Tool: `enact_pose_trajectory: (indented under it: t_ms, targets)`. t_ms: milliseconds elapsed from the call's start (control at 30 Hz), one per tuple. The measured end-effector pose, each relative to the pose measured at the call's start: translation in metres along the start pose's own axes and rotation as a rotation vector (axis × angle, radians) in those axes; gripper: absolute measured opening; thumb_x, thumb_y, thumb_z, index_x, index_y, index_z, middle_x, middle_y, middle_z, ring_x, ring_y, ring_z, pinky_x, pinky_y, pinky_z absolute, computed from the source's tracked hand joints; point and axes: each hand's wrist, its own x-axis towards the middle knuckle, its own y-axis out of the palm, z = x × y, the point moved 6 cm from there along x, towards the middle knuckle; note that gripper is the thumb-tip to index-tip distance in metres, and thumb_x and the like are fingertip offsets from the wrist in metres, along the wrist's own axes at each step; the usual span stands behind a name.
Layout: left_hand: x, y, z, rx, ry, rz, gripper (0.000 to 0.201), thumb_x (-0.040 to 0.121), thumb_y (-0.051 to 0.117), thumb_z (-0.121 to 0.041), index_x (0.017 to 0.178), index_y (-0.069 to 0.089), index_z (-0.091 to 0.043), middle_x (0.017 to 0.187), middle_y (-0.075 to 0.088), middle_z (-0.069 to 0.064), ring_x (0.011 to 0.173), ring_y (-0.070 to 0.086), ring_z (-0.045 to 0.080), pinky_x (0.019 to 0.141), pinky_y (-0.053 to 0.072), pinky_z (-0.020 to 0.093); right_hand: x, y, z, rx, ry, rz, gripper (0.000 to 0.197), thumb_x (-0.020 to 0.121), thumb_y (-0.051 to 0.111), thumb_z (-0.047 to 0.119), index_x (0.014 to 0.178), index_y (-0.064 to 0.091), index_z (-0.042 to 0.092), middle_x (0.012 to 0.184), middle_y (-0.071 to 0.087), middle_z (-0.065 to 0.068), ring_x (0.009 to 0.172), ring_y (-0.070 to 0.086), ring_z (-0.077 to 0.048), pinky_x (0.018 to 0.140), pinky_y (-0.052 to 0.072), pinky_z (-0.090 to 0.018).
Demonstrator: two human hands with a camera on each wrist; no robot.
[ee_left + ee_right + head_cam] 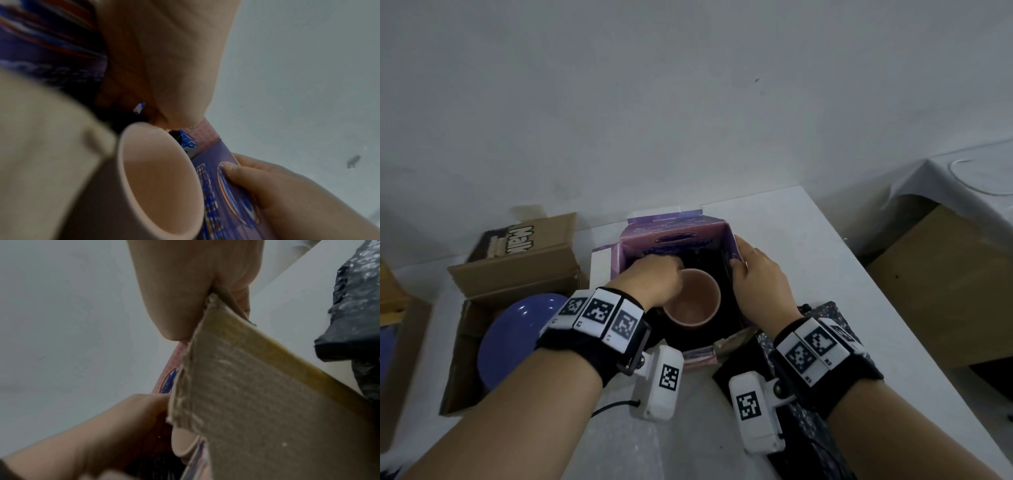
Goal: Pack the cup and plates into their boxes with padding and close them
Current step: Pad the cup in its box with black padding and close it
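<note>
A pink cup (pixel 693 299) sits in the open purple box (pixel 674 229), which is lined with black padding (pixel 709 263). My left hand (pixel 654 277) reaches into the box over the cup's left rim. Its thumb lies against the cup (pixel 160 178) and its curled fingers are hidden. My right hand (pixel 756 274) grips the box's right wall, thumb inside and fingers outside. In the right wrist view the thumb presses a brown cardboard flap (pixel 267 402), and the cup's rim (pixel 183 446) shows below it.
A brown cardboard box (pixel 517 270) on the left holds a blue plate (pixel 517 335). Black bubble wrap (pixel 808 404) lies on the white table (pixel 825 240) at the near right. Another box (pixel 397 342) is at the far left. The table's right edge is close.
</note>
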Motion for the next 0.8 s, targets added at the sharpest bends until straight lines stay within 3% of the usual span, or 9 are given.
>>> enact_pose_trajectory:
  t_ms: [100, 167, 233, 333, 433, 500, 600, 733, 800]
  targets:
    - [0.004, 0.013, 0.006, -0.071, -0.107, 0.166, 0.049, 0.099, 0.021, -0.035, 0.12, 0.056, -0.008, 0.132, 0.054, 0.014, 0.117, 0.05, 0.028, 0.099, 0.036, 0.035, 0.0, 0.0, 0.0, -0.006, 0.002, 0.009, 0.044, 0.097, 0.036, 0.019, 0.14, 0.039, 0.031, 0.125, 0.057, -0.004, 0.11, 0.055, -0.027, 0.085, 0.042, -0.033]
    - [0.004, 0.015, 0.007, -0.16, -0.138, 0.178, 0.054, 0.099, 0.017, -0.04, 0.125, 0.053, -0.009, 0.137, 0.05, 0.015, 0.122, 0.047, 0.028, 0.103, 0.032, 0.036, 0.0, 0.0, -0.001, -0.004, -0.004, 0.007, 0.044, 0.097, 0.036, 0.02, 0.14, 0.039, 0.031, 0.125, 0.058, -0.004, 0.109, 0.055, -0.026, 0.085, 0.043, -0.033]
    - [0.004, 0.01, 0.007, -0.181, -0.126, 0.119, 0.046, 0.098, 0.022, -0.037, 0.119, 0.051, -0.007, 0.131, 0.053, 0.017, 0.115, 0.05, 0.03, 0.094, 0.035, 0.035, 0.0, 0.0, -0.002, -0.002, -0.003, 0.003, 0.044, 0.097, 0.036, 0.02, 0.14, 0.039, 0.03, 0.126, 0.058, -0.004, 0.109, 0.055, -0.026, 0.086, 0.044, -0.034]
    - [0.001, 0.001, 0.011, -0.172, -0.154, -0.03, 0.044, 0.096, 0.029, -0.036, 0.126, 0.043, -0.007, 0.129, 0.051, 0.018, 0.112, 0.051, 0.035, 0.084, 0.036, 0.035, 0.0, 0.001, -0.002, -0.006, 0.006, 0.009, 0.044, 0.098, 0.036, 0.02, 0.141, 0.038, 0.029, 0.129, 0.056, -0.002, 0.113, 0.054, -0.025, 0.089, 0.042, -0.032]
    - [-0.001, 0.014, 0.01, -0.174, -0.182, 0.107, 0.05, 0.098, 0.021, -0.038, 0.12, 0.052, -0.006, 0.124, 0.057, 0.019, 0.104, 0.053, 0.031, 0.088, 0.036, 0.034, 0.0, 0.002, -0.001, -0.012, 0.006, 0.0, 0.044, 0.097, 0.036, 0.02, 0.14, 0.04, 0.029, 0.128, 0.057, -0.002, 0.112, 0.054, -0.025, 0.089, 0.043, -0.033]
    - [-0.002, 0.016, 0.01, -0.223, -0.204, 0.111, 0.052, 0.098, 0.019, -0.039, 0.121, 0.052, -0.004, 0.119, 0.059, 0.02, 0.097, 0.052, 0.029, 0.086, 0.035, 0.033, 0.0, 0.003, -0.001, -0.011, 0.012, 0.001, 0.044, 0.097, 0.036, 0.02, 0.14, 0.04, 0.029, 0.127, 0.057, -0.003, 0.111, 0.055, -0.026, 0.088, 0.044, -0.034]
    - [-0.013, -0.003, 0.008, -0.186, -0.204, -0.075, 0.052, 0.097, 0.031, -0.042, 0.132, 0.041, -0.006, 0.125, 0.056, 0.018, 0.111, 0.054, 0.032, 0.087, 0.038, 0.035, 0.0, -0.001, 0.002, -0.029, 0.005, 0.041, 0.042, 0.099, 0.036, 0.026, 0.141, 0.038, 0.028, 0.126, 0.057, -0.006, 0.113, 0.054, -0.027, 0.089, 0.043, -0.035]
    - [-0.048, -0.038, 0.0, -0.162, 0.065, -0.546, 0.023, 0.092, 0.05, -0.025, 0.114, 0.057, -0.024, 0.112, 0.063, -0.002, 0.098, 0.056, 0.019, 0.076, 0.042, 0.03, -0.009, -0.023, -0.005, 0.133, 0.11, 0.022, 0.043, 0.101, 0.028, 0.038, 0.138, 0.046, 0.022, 0.132, 0.057, -0.005, 0.122, 0.05, -0.023, 0.095, 0.036, -0.027]
    - [-0.064, -0.045, 0.005, -0.148, 0.141, -0.722, 0.027, 0.087, 0.054, -0.016, 0.113, 0.058, -0.023, 0.111, 0.061, 0.0, 0.103, 0.051, 0.024, 0.078, 0.041, 0.034, -0.021, -0.038, -0.019, 0.197, 0.187, -0.078, 0.038, 0.101, 0.029, 0.027, 0.132, 0.049, 0.019, 0.12, 0.062, -0.008, 0.108, 0.057, -0.025, 0.087, 0.039, -0.028]
